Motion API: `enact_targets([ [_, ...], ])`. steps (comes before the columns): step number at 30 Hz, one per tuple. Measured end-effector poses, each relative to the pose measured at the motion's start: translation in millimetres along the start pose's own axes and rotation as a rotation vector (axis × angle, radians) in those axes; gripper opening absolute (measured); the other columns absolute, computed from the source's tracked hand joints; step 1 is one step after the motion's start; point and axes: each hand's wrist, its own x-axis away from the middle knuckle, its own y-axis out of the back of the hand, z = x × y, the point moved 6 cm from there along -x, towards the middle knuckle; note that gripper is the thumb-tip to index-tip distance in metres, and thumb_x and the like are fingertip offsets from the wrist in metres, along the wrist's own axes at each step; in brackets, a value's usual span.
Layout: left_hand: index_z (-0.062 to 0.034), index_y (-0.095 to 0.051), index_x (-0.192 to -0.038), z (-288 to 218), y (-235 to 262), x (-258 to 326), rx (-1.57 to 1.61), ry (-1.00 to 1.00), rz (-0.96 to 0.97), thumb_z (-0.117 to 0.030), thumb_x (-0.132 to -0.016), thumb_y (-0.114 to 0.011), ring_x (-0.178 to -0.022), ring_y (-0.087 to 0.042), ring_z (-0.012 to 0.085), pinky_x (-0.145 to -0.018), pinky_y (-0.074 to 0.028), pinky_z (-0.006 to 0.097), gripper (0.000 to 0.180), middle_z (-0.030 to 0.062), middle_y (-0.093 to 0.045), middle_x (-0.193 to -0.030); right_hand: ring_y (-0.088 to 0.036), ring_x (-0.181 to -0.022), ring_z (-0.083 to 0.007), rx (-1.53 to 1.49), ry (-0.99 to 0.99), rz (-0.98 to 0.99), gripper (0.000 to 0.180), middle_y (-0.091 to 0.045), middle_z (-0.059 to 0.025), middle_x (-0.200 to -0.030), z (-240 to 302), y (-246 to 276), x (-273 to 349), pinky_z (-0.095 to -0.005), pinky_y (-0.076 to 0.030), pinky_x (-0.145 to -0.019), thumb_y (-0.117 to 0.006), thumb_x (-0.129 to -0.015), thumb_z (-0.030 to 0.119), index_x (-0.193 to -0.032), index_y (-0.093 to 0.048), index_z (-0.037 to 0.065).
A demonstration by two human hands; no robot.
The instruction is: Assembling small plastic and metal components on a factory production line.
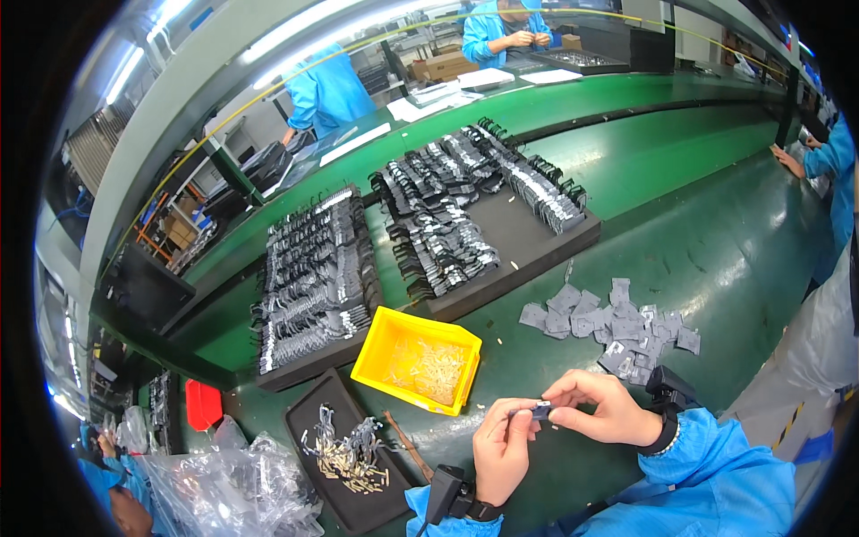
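the person's left hand (503, 452) and right hand (598, 407) met fingertip to fingertip over a small dark part (542, 411). the left thumb and fingers were closed on its one end, with hardly any gap between them; the right thumb and forefinger were pinched at the other, slightly arched. the fingers hid much of the part, so its full shape could not be told. it was held over the dark green bench (510, 353), to the right of a yellow bin (407, 399) and on the near side of a loose pile of flat grey pieces (631, 327).

both wrists wore black straps, below blue sleeves. the yellow bin held many small pale pieces (438, 369). just beside it, nearer the person and to the left, lay a black tray (371, 512) with a heap of tan-tipped and greyish parts, and a thin brown stick (410, 446) lay by its right side.

beyond the bin stood two dark foam trays packed with rows of black and grey parts; the right-hand foam tray (516, 221) had a bare patch. clear plastic bags (242, 488) and a red container (204, 404) were at the left. across the bench, a co-worker (483, 36) in blue had both hands raised together.
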Motion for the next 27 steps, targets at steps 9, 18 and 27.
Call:
enact_targets([
  [9, -0.0011, -0.051, -0.112, -4, -6, 8, 0.137, -0.071, 0.023, 0.003, -0.079, -0.063, -0.085, -0.055, 0.0153, -0.074, -0.048, 0.025, 0.036, 0.011, -0.048, -0.111, -0.06, -0.068, -0.0167, 0.428, 0.281, -0.044, 0.013, -0.06, -0.0076, -0.076, 65, 42, -30, -0.0268, -0.048, -0.059, -0.064, -0.077, 0.001, -0.09, -0.062, 0.001],
  [18, -0.0035, -0.059, -0.096, -47, -35, 20, -0.56, -0.474, 0.152, -0.003, -0.074, -0.064, -0.084, -0.057, 0.0306, -0.07, -0.048, 0.035, 0.022, 0.0141, -0.053, -0.097, -0.061, -0.073, -0.0282, 0.731, 0.398, -0.18, 0.01, -0.062, -0.014, -0.077, 18, 83, -247, -0.0343, -0.048, -0.063, -0.062, -0.077, 0.01, -0.083, -0.06, 0.003],
  [27, -0.0027, -0.059, -0.095, -47, -35, 18, -0.599, -0.538, 0.216, -0.001, -0.074, -0.062, -0.085, -0.057, 0.0285, -0.07, -0.048, 0.033, 0.022, 0.0134, -0.054, -0.097, -0.061, -0.085, -0.026, 0.99, 0.079, -0.131, 0.01, -0.065, -0.0066, -0.084, -77, 60, -341, -0.0381, -0.048, -0.074, -0.061, -0.076, 0.02, -0.084, -0.065, 0.015],
])
